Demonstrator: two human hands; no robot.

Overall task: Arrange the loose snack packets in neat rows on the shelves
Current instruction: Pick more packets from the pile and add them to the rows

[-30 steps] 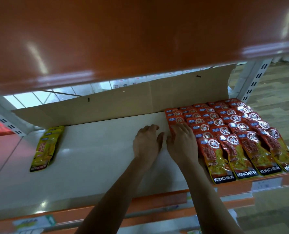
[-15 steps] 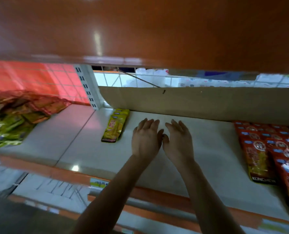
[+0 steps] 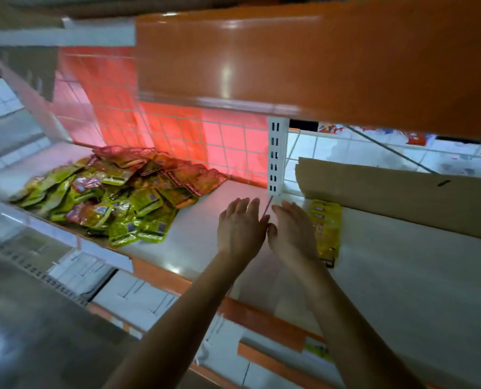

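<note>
Shifting leftward since a second ago, leaving the tidy red rows out of view and bringing up a jumbled heap of snack packets off to the outer side of the left hand. Holding both hands flat and palm-down over the white shelf, with straight fingers, gripping nothing, thumbs almost meeting. Not possible to tell whether touching the surface or hovering just above it. Keeping the right hand just beside a lone yellow packet, lying flat on that hand's outer side and partly hidden behind it. Pointing the fingertips toward the slotted white upright, with a cardboard sheet leaning at the back, beyond the right hand.

Probably travelling toward the heap to fetch more stock, judging by the task. Doing this well by reaching across the bare stretch left of the left hand and taking green packets from the near side of the pile rather than digging into its middle. Gathering only a few of one colour at a time, all turned the same way, printed side up. Pinching lightly by the edges, allowing for slippery foil pouches probably sliding over each other. Avoiding dragging the pile toward the shelf lip, with several packets already lying close to it
</note>
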